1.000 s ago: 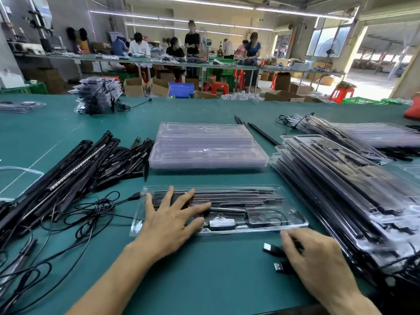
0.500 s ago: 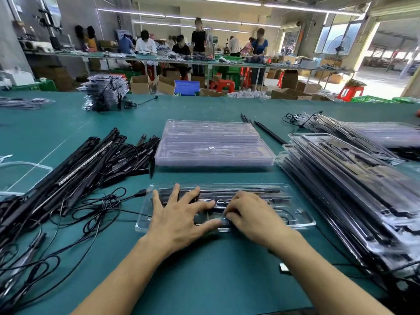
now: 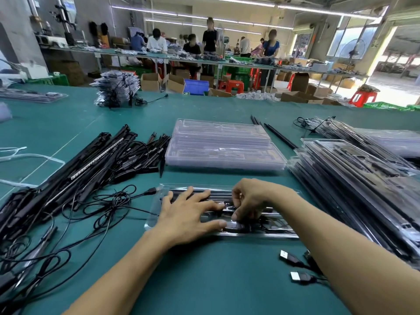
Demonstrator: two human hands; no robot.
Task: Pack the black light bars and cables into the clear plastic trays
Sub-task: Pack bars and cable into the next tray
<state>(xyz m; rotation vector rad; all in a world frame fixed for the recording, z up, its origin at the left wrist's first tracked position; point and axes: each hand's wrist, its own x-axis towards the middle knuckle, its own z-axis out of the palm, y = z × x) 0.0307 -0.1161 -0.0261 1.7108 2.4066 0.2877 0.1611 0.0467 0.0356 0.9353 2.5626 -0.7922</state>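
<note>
L hand (image 3: 191,215) flat on clear tray (image 3: 152,220): palm down, fingers straight + spread, covering tray's L half. R hand (image 3: 252,200) just beside it over tray's middle, fingers curled down into a recess, tips on black contents. Blurred there, so cannot tell if it pinches sth or only presses. Hands nearly meet at the fingertips, L thumb just below R thumb

Clear tray lies crosswise on green table (image 3: 204,280), straight in front of the person, under both hands. Black light bars (image 3: 219,193) lie lengthwise along its far side, showing btw the two hands. Near-side recesses hold dark parts, detail unclear

Around it:
- stack of empty trays (image 3: 225,148) just beyond the clear tray
- loose bar pile (image 3: 91,164) to the L, w/ tangled cables (image 3: 109,208) btw pile and tray; one plug end lies just beside tray's far-L corner
- packed trays (image 3: 363,189) stacked to the R, near tray's R end
- two USB plugs (image 3: 286,255) on the table beside R forearm, on the near side, apart from the tray
</note>
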